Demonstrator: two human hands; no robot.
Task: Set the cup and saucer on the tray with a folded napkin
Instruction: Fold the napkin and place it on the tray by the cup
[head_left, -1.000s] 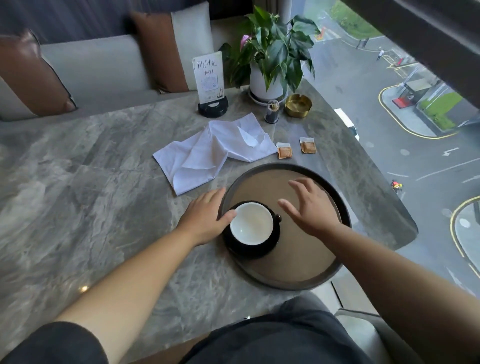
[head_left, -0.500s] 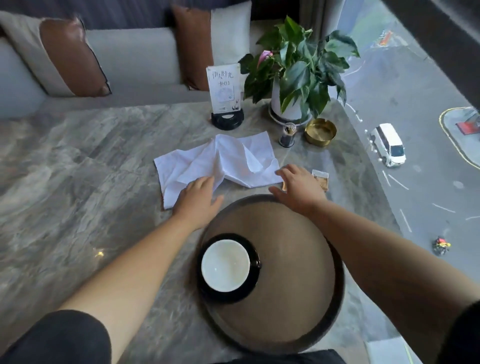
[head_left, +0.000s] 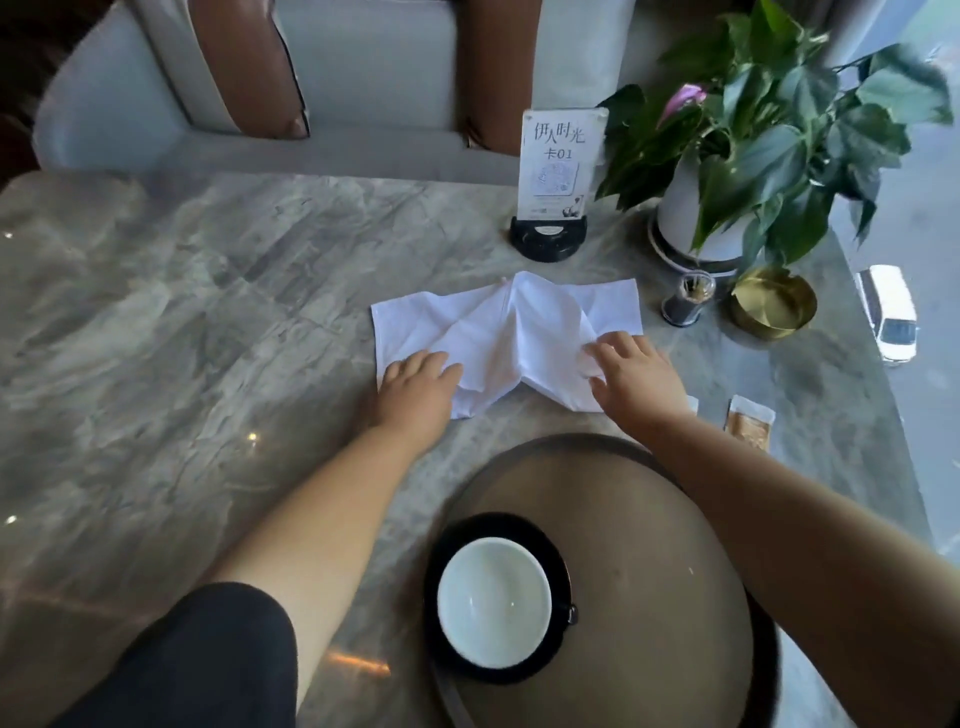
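Both hands have advanced from the tray rim onto the rumpled white cloth napkin (head_left: 506, 338) on the veined marble table (head_left: 156, 338): left hand (head_left: 415, 387) flat, fingers spread; right hand (head_left: 636, 376) likewise open. Nearer, the round tray (head_left: 649, 519) carries a glossy black saucer (head_left: 553, 540) with the white cup (head_left: 493, 603)

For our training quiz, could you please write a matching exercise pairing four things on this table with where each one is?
Things:
1. cup
2. napkin
3. gold dish
4. sachet

Places:
A. under both hands, rumpled, on the table
B. on the black saucer on the tray
C. just in front of the plant pot
D. flat on the table, right of the right hand

Pairs: 1-B, 2-A, 3-C, 4-D
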